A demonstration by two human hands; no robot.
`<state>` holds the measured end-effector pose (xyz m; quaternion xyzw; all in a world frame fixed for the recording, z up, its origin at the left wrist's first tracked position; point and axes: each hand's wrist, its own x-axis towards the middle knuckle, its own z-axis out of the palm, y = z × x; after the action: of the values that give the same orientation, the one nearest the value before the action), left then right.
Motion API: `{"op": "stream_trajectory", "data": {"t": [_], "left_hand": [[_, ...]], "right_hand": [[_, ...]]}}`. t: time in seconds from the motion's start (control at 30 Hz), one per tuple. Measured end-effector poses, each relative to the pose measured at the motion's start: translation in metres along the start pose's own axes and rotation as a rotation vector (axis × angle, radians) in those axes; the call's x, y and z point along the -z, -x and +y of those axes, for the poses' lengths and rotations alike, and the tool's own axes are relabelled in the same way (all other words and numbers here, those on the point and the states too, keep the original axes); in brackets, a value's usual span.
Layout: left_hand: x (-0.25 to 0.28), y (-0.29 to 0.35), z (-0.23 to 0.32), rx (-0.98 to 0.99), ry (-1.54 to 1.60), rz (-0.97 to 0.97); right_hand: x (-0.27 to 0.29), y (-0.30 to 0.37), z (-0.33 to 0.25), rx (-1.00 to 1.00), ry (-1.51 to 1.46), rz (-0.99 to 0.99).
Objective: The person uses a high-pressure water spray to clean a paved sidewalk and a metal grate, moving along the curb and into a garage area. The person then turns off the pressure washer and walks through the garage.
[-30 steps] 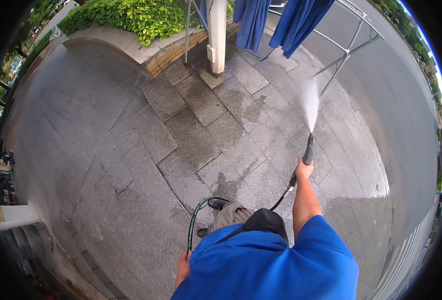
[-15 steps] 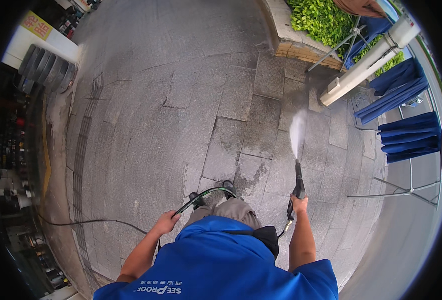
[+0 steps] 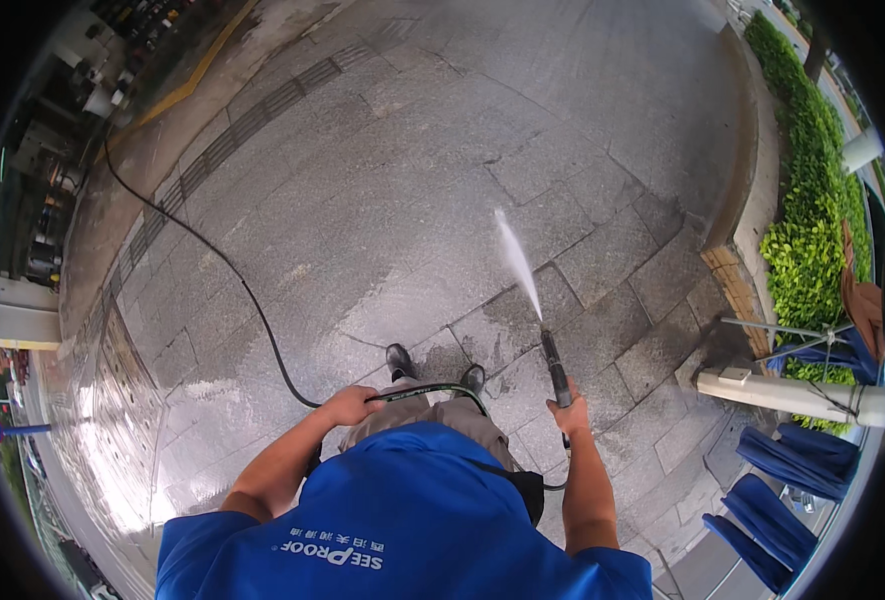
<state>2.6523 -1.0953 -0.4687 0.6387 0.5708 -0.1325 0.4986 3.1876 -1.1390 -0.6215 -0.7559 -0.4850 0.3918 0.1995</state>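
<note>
My right hand (image 3: 569, 411) is closed round the grip of a black pressure washer gun (image 3: 553, 365), held out ahead to the right of my feet. A white water jet (image 3: 515, 260) sprays from its nozzle onto the wet grey paving (image 3: 392, 250). My left hand (image 3: 350, 406) is wrapped round a black hose (image 3: 242, 283) in front of my thighs. From that hand the hose bends across my legs toward the gun's side, and its other length trails off to the far left. Below the hose show my dark boots (image 3: 399, 361).
A low curb wall (image 3: 759, 180) with a green hedge (image 3: 807, 190) borders the right. A pale post (image 3: 797, 396), metal stands and blue cloths (image 3: 767, 520) are at the lower right. On the far left is a cluttered shop front, with a yellow line (image 3: 177, 93) before it.
My view and body have turned left, so the post, hedge and cloths now sit lower and farther right. The gun and its jet have swung left, still spraying. Both hands keep their holds.
</note>
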Motion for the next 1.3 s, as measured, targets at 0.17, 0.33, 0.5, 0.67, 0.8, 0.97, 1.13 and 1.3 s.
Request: {"op": "stream_trajectory", "data": {"t": [0.17, 0.33, 0.5, 0.67, 0.8, 0.97, 1.13, 1.3], "left_hand": [[0.017, 0.019, -0.037, 0.074, 0.078, 0.072], [0.053, 0.025, -0.092, 0.059, 0.071, 0.052], [0.079, 0.035, -0.135, 0.059, 0.140, 0.153], [0.123, 0.035, -0.174, 0.031, 0.203, 0.262], [0.168, 0.029, -0.200, 0.079, 0.218, 0.230], [0.190, 0.015, -0.236, 0.088, 0.265, 0.208], [0.241, -0.034, -0.241, 0.187, 0.316, 0.231], [0.317, -0.101, -0.228, 0.190, 0.423, 0.308]], "right_hand": [[-0.062, 0.002, -0.041, 0.055, 0.116, -0.090], [-0.112, -0.018, -0.164, 0.272, 0.409, -0.467], [-0.132, -0.060, -0.253, 0.224, 0.418, -0.135], [-0.146, -0.103, -0.306, 0.007, 0.347, 0.107], [-0.181, -0.125, -0.351, 0.053, 0.457, -0.021], [-0.205, -0.157, -0.491, 0.246, 0.595, -0.272], [-0.188, -0.257, -0.516, 0.127, 0.443, -0.059], [-0.142, -0.366, -0.485, -0.072, 0.245, 0.179]]}}
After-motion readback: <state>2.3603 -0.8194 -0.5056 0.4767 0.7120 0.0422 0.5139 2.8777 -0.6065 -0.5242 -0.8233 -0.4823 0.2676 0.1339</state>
